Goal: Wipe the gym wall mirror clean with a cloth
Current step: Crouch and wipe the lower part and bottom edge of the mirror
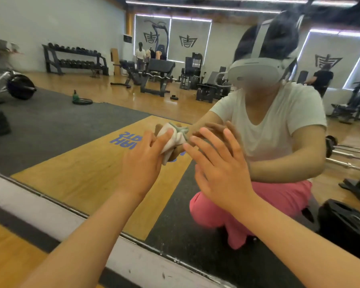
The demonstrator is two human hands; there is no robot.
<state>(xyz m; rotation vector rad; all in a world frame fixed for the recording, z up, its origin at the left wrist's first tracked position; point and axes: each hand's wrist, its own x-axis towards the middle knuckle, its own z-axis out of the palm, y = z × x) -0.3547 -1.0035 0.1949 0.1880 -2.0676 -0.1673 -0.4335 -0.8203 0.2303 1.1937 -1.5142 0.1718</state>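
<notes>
While the left hand (142,163) is gripping a bunched white cloth (172,140) in its curled fingers and holding it up to the mirror (71,129), the right hand (220,169) is hovering just to its right, fingers straight and spread, holding nothing. Whether those fingertips are touching the glass is impossible to tell. The fingers of the left hand are covering much of the cloth, and its far edge is blending into its own grey-green reflection. Just beyond both hands, their mirrored doubles are mostly hiding behind them. Past the right hand, the reflected person (279,125) is crouching in a white top and pink trousers. Below the wrists, a pale ledge (40,202) is running along the mirror's lower edge. Far above the left hand, a dumbbell rack (75,59) is showing only as a soft blur.
</notes>
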